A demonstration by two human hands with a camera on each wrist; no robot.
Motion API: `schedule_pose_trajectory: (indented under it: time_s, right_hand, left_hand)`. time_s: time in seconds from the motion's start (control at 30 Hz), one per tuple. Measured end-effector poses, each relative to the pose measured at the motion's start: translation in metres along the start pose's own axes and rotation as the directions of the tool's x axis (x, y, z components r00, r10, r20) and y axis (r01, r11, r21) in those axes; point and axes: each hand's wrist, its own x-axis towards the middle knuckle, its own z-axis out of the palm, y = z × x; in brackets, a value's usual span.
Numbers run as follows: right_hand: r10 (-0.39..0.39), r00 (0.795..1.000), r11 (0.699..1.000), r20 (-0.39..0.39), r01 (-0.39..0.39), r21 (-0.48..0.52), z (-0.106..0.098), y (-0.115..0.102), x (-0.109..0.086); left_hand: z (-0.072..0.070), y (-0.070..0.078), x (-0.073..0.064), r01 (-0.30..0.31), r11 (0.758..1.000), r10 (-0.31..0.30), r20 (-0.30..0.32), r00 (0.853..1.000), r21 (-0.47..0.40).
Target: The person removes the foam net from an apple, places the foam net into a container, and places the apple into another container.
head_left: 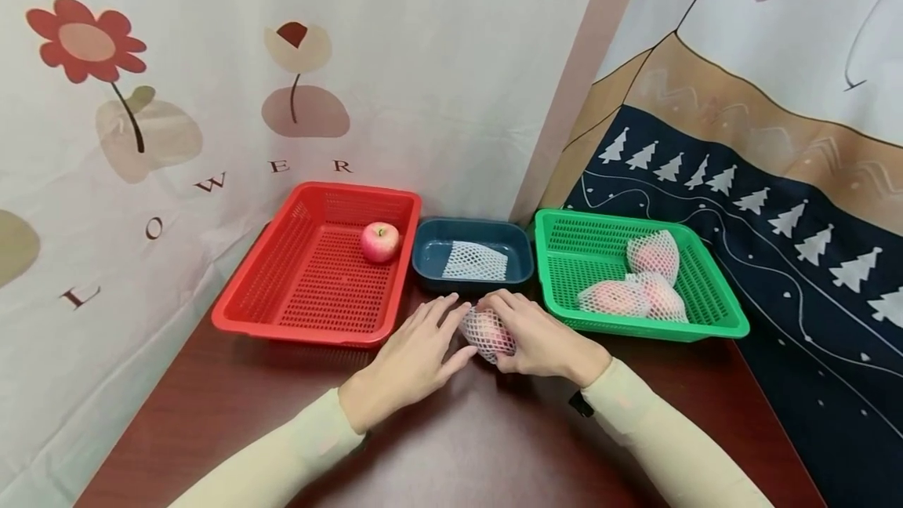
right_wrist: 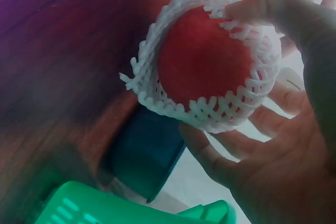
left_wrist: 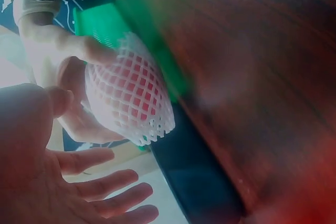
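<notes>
My right hand (head_left: 539,335) grips an apple in a white foam net (head_left: 488,333) above the table, in front of the blue tray. Seen from the right wrist, the net (right_wrist: 231,109) is open at one end and bares the red apple (right_wrist: 205,59); the thumb lies at the net's rim. On the other side my left hand (head_left: 416,355) has its fingers spread beside the apple. The left wrist view shows these fingers (left_wrist: 113,187) straight and apart from the net (left_wrist: 128,85). Whether the left fingertips touch it in the head view, I cannot tell.
A red basket (head_left: 240,300) at the left holds one bare apple (head_left: 380,242). In the blue tray (head_left: 423,257) at the middle lies a flat foam net (head_left: 476,261). The green basket (head_left: 557,269) at the right contains three netted apples (head_left: 654,255). A printed curtain (head_left: 437,85) hangs behind.
</notes>
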Motion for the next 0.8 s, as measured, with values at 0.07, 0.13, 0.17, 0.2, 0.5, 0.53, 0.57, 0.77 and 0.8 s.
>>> schedule_pose_trajectory:
  time_s: [0.07,0.13,0.17,0.2,0.5,0.53,0.57,0.77,0.8]
  right_hand:
    - [-0.002,1.000,1.000,0.016,0.002,0.006,0.002,0.003,0.000]
    - [-0.008,1.000,1.000,0.030,0.007,0.015,0.003,0.005,0.000]
    - [-0.009,0.999,1.000,0.037,0.008,0.022,0.004,0.006,-0.001]
    - [-0.010,0.999,0.999,0.042,0.009,0.032,0.005,0.006,-0.001]
    - [0.001,0.997,0.992,0.073,-0.010,0.125,0.011,0.011,-0.008]
    - [-0.002,0.997,0.991,0.075,-0.008,0.137,0.012,0.010,-0.009]
    - [-0.005,0.997,0.990,0.071,-0.005,0.141,0.013,0.010,-0.010]
    - [0.023,1.000,0.989,-0.002,-0.023,0.144,0.016,0.006,-0.015]
    - [0.042,0.999,0.989,-0.019,-0.039,0.145,0.017,0.005,-0.015]
  left_hand:
    - [0.002,0.000,0.001,0.008,1.000,-0.008,0.005,1.000,-0.022]
    - [0.002,0.000,0.001,0.027,0.999,-0.026,0.016,1.000,-0.047]
    - [0.003,0.000,0.002,0.038,0.997,-0.037,0.023,0.999,-0.063]
    - [0.003,0.000,0.002,0.050,0.996,-0.048,0.031,0.998,-0.079]
    - [0.011,-0.005,0.008,0.125,0.976,-0.115,0.061,0.991,-0.177]
    - [0.012,-0.006,0.008,0.133,0.973,-0.124,0.061,0.990,-0.186]
    - [0.012,-0.006,0.008,0.142,0.971,-0.132,0.062,0.989,-0.194]
    - [0.012,-0.009,0.008,0.157,0.956,-0.146,0.063,0.987,-0.248]
    - [0.012,-0.009,0.008,0.159,0.953,-0.148,0.061,0.987,-0.259]
